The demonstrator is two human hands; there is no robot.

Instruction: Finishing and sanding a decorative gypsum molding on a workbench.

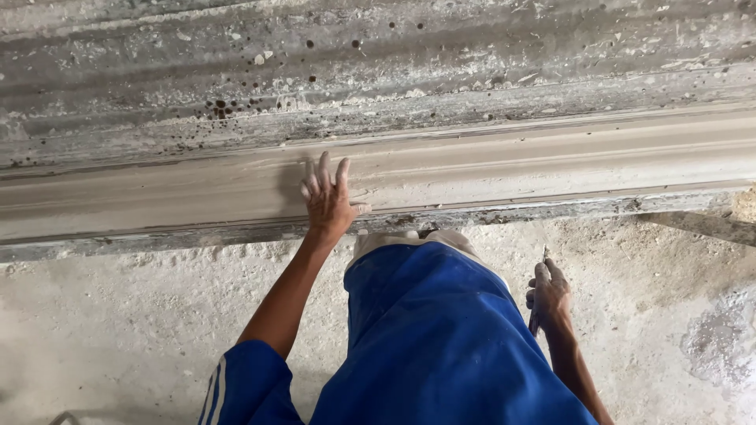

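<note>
The right hand [549,295] hangs low beside the blue shirt [441,346], fingers curled around a thin dark tool [537,319] whose kind I cannot tell. Ahead of it, the left hand [327,197] lies flat with fingers spread on the long moulded plaster strip [551,169], palm near its lower edge. Smoothing probably goes best with light, even pressure along the strip's grooves, never across them. Just below the left palm the strip ends in a rough, flaking edge [472,214]; to either side the strip runs on unobstructed. Beyond the fingertips lies a speckled grey slab [394,71].
</note>
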